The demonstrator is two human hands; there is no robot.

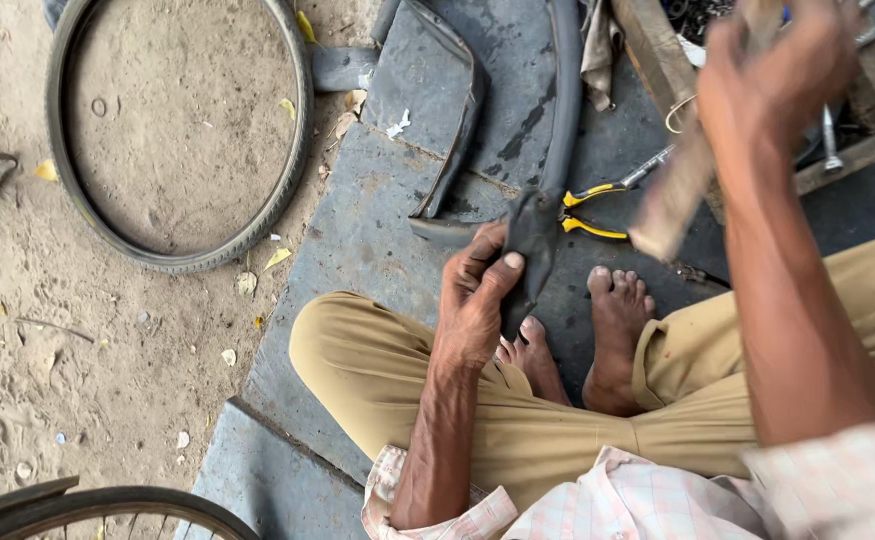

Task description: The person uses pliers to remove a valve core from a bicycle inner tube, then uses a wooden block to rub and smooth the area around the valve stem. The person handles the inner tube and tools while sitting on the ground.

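Note:
My left hand (477,290) pinches a black rubber inner tube (557,120) against the grey slab, thumb on the folded end of the tube just in front of my bare feet (617,320). The tube runs away from my hand toward the top of the view. My right hand (777,70) is raised at the upper right, blurred, gripping a flat wooden block (672,195) that hangs down over the slab. Yellow-handled pliers (597,210) lie on the slab between the tube and the block.
A bicycle tyre (182,255) lies flat on the sandy ground at left. A curved dark mudguard piece (457,140) rests on the grey slab (357,230). A wooden crate (857,150) with metal tools stands at upper right. Another wheel (107,505) shows at the bottom left.

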